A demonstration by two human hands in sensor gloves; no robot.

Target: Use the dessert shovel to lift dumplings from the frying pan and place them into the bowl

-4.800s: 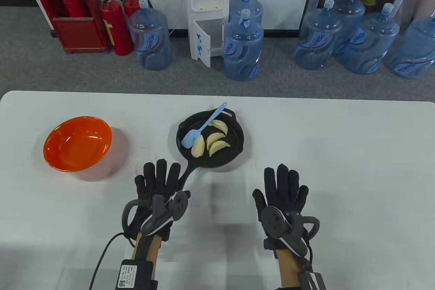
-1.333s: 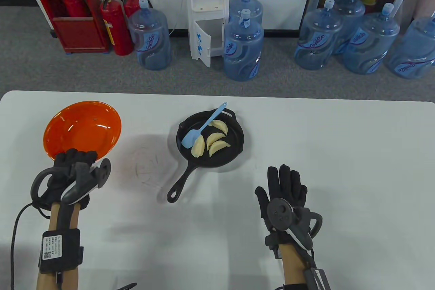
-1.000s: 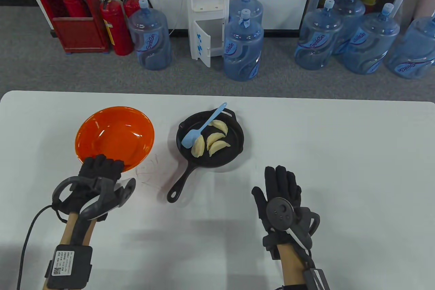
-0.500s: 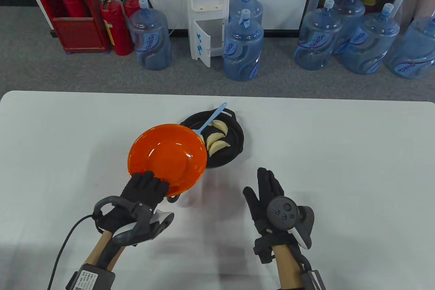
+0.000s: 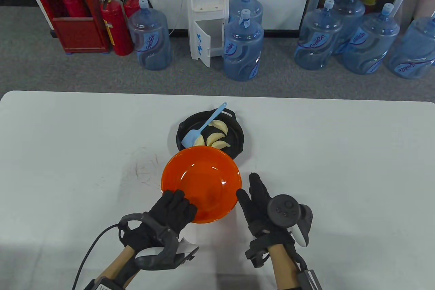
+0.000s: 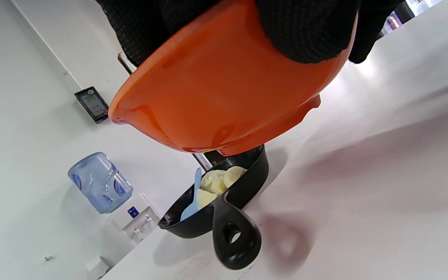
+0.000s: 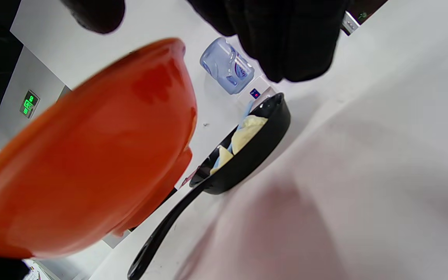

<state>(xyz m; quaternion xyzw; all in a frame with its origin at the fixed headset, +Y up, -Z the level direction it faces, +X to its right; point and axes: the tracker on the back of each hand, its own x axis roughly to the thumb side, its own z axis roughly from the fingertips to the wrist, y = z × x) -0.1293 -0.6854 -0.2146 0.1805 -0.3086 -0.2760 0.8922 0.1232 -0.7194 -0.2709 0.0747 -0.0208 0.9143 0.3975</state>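
Dumplings (image 5: 214, 135) lay in the black frying pan (image 5: 238, 130) at the middle of the white table (image 5: 340, 154), pale and crescent-shaped; the near ones were partly hidden in the table view by the orange bowl (image 5: 201, 184). Blue dessert shovel (image 5: 203, 127) rested in the pan, blade down among the dumplings, handle slanting over the far rim. Left hand (image 5: 171, 213) gripped the bowl's near rim, fingers curled round its outside in the left wrist view, and held it clear of the table, above the pan's handle (image 6: 235, 238). Right hand (image 5: 261, 203) stood just beside the bowl's right edge, fingers straight, gripping nothing; contact with the bowl could not be told. Beyond the table stood water bottles (image 5: 243, 48) and 2 fire extinguishers (image 5: 117, 24) on grey floor.
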